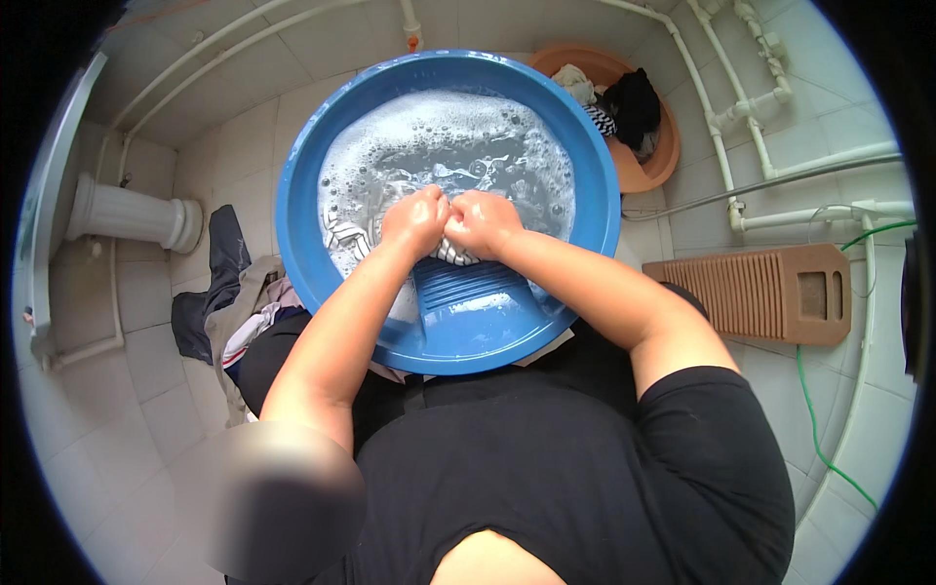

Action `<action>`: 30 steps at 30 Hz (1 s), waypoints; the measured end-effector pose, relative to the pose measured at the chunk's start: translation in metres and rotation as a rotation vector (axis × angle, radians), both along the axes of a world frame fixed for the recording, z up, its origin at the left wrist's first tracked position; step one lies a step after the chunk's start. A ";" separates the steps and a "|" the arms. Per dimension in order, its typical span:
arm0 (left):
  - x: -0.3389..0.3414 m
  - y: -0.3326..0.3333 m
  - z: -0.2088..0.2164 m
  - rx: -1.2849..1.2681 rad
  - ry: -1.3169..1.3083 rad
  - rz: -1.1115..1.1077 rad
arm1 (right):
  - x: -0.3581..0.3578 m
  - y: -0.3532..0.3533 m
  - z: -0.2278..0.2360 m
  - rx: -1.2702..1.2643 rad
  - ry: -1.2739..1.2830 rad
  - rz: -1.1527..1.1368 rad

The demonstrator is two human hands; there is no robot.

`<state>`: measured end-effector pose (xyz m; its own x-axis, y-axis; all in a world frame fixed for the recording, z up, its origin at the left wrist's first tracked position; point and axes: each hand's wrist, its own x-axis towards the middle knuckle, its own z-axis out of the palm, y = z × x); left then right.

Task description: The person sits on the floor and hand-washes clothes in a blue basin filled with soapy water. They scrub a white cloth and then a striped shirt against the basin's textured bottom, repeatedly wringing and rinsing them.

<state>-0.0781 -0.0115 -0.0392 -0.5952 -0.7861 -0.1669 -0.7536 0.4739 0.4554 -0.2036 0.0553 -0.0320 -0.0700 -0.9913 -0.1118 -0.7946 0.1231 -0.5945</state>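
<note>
A large blue washtub (302, 210) holds sudsy water (458, 117) in front of me. My left hand (417, 219) and my right hand (482, 224) are closed side by side over its middle, knuckles almost touching. Both grip a wet black-and-white striped garment (455, 254), bunched between them at the top of the tub's ribbed washboard (473, 292). Another striped part of the cloth spreads in the foam to the left of my left hand. The submerged portion is hidden by suds.
Behind the tub at right, an orange basin (665, 161) holds dark and light clothes (634, 102). A brown washboard (756, 292) lies to my right, near a green hose (809, 409) and white pipes (721, 127). Clothes (229, 292) are heaped on the tiled floor at left, by a white pedestal (132, 216).
</note>
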 end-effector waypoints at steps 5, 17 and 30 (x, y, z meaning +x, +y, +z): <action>0.016 -0.042 -0.068 0.326 0.816 0.321 | -0.009 -0.005 -0.032 -0.524 0.232 -0.090; 0.083 -0.069 -0.046 0.217 0.123 0.599 | -0.097 -0.018 -0.016 0.000 -0.814 -0.604; 0.040 -0.045 -0.036 0.175 -0.244 0.168 | -0.057 -0.057 -0.034 0.301 0.402 0.073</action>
